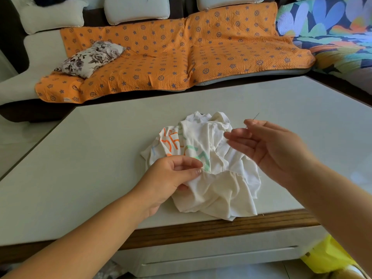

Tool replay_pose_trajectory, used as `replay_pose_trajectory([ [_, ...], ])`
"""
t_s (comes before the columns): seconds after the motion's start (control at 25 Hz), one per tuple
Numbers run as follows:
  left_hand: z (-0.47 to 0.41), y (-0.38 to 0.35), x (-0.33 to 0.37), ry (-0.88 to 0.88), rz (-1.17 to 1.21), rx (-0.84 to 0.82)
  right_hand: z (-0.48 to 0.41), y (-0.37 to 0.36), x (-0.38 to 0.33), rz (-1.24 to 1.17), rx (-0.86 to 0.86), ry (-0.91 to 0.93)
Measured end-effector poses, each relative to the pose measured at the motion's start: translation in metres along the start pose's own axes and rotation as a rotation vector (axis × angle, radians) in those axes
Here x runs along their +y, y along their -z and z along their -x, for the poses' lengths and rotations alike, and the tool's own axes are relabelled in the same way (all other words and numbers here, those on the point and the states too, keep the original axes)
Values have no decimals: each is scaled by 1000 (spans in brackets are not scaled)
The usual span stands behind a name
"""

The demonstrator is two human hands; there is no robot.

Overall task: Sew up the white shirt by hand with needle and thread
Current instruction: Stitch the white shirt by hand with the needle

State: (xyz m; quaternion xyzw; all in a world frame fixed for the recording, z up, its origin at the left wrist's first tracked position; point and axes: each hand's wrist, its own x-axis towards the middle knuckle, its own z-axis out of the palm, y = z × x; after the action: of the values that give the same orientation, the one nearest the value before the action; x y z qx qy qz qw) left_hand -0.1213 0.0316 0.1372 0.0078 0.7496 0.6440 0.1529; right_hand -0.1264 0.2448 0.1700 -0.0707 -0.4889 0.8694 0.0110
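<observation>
left hand (170, 179) pinches shirt (219, 190), right hand (277, 152) needle (255, 117)

**Counting What Is Here**

There are two hands: one left hand (169, 178) and one right hand (267, 150). There is one white shirt (221, 190). There is one needle (255, 117). There is one table (100, 158), and it has one drawer (221, 256) in its front.

There is one sofa (40, 47). On it are one orange cover (171, 57), one flowery pillow (90, 58) and one bright leafy cover (332, 31). There are three white back cushions (136, 9) along the top.

There is one yellow bag (326, 256) down in the corner. The letters on the shirt are too crumpled to count.
</observation>
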Motion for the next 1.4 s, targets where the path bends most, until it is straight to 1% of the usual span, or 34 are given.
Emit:
replay_pose_trajectory([
  [0.2,3,2,3,-16,-3,-14,-10,14,-11,157,181,151],
  [0.52,3,3,3,-40,-42,6,-16,24,-18,375,301,323],
  [0.84,2,6,2,-17,-59,67,-25,36,-19,540,407,384],
  [0.92,2,5,2,-38,-66,70,-16,29,-21,512,352,332],
  [0.96,3,5,2,-58,-65,71,-9,22,-21,519,284,270],
  [1.12,2,0,3,-136,-51,76,29,-11,2,756,-149,-57],
  [1.16,2,-2,3,-154,-56,69,35,-16,10,801,-221,-114],
  [1.2,2,-2,4,-171,-71,63,38,-17,18,842,-251,-128],
  [1.24,3,-2,3,-184,-93,57,37,-16,25,888,-245,-98],
  [1.32,2,-1,1,-197,-171,54,33,-11,30,977,-198,26],
  [1.4,1,2,-2,-201,-316,85,31,-9,32,988,-181,117],
])
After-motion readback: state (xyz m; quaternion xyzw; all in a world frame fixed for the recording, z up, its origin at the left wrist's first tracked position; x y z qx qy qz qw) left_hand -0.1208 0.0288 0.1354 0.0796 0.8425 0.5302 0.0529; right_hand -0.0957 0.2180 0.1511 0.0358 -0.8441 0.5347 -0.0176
